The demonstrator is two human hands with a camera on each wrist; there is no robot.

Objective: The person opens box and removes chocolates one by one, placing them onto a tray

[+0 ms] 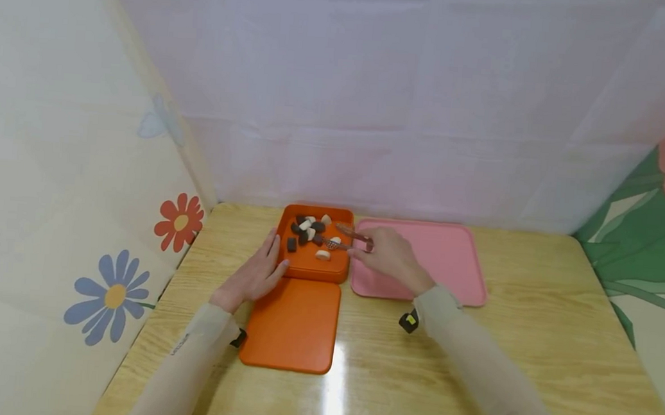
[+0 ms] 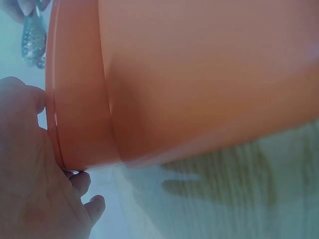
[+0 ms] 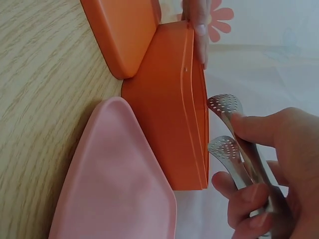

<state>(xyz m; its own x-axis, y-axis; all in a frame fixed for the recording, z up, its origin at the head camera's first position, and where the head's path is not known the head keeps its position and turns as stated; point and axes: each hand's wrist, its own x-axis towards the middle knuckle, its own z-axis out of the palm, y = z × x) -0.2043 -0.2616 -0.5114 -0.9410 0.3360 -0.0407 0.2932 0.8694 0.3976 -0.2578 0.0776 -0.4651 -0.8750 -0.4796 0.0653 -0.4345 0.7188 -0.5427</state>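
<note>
My right hand (image 1: 389, 256) grips metal tongs (image 3: 249, 164) with perforated tips; the tips stand apart over the open orange box (image 1: 342, 274). Inside the box lie several dark and pale pieces, among them a dark block (image 1: 291, 244) and a pale piece (image 1: 323, 255). Nothing shows clearly pinched between the tips. On the box's left side rests my left hand (image 1: 255, 273), its fingers along the wall and its thumb at the near corner. The left wrist view shows this hand (image 2: 35, 164) against the rim. The box's inside is hidden from both wrist views.
A pink tray (image 1: 450, 261) lies right of the box, partly under my right hand. The orange lid (image 1: 292, 327) lies flat in front of the box. A pale cloth wall (image 1: 374, 107) stands close behind, and a flowered wall (image 1: 112, 295) on the left.
</note>
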